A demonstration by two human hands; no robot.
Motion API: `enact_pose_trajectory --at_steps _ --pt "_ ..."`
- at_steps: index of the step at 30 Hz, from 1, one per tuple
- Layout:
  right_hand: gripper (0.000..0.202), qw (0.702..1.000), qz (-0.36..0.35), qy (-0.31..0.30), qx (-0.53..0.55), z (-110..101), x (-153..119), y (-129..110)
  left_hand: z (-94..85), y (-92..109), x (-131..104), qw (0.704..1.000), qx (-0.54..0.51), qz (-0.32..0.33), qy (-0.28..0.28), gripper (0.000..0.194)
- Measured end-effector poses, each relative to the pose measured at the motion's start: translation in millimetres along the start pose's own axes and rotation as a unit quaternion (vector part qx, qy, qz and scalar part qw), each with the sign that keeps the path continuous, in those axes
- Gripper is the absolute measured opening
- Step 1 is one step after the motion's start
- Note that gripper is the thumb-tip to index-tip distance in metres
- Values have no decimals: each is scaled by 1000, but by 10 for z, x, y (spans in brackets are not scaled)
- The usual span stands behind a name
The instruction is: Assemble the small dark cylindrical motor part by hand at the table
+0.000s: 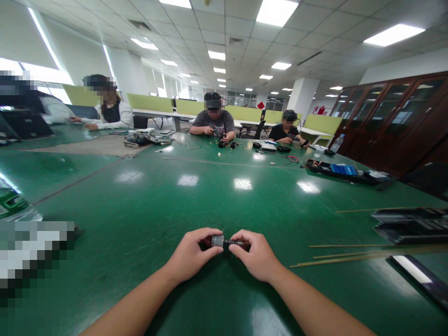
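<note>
Between my two hands, just above the green tabletop [213, 198], is a small metal part. One end is a grey cylinder [217, 241], and a thin dark ribbed shaft [235, 242] lies in line with it. The thumb and fingers of my left hand [189, 256] close around the cylinder from the left. From the right, my right hand [258, 256] pinches the shaft. Whether the cylinder and shaft are joined or only touching, I cannot tell. My fingers hide both outer ends.
Thin brass-coloured rods [336, 256] and black channel-shaped pieces [413, 225] lie at right, beside a dark flat device [420, 275]. A black tray [346, 173] with tools stands farther back. Several people work across the table, near a heap of parts [145, 137]. A clear bottle [21, 210] is at left.
</note>
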State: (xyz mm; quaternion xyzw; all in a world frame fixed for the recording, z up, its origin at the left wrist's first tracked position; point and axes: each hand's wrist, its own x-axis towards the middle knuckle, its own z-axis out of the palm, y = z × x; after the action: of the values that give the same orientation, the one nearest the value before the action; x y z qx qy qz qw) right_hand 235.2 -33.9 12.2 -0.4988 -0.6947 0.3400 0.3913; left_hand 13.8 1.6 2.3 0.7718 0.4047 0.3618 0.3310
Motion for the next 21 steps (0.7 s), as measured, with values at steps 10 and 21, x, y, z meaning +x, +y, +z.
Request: enact_pose_trajectory --at_steps 10,21 --pt "10 1000 5 6 7 26 30 52 4 -3 0 1000 -5 -5 -2 31" --pt "9 1000 7 10 15 28 21 58 11 -34 5 1000 -3 -2 3 32"
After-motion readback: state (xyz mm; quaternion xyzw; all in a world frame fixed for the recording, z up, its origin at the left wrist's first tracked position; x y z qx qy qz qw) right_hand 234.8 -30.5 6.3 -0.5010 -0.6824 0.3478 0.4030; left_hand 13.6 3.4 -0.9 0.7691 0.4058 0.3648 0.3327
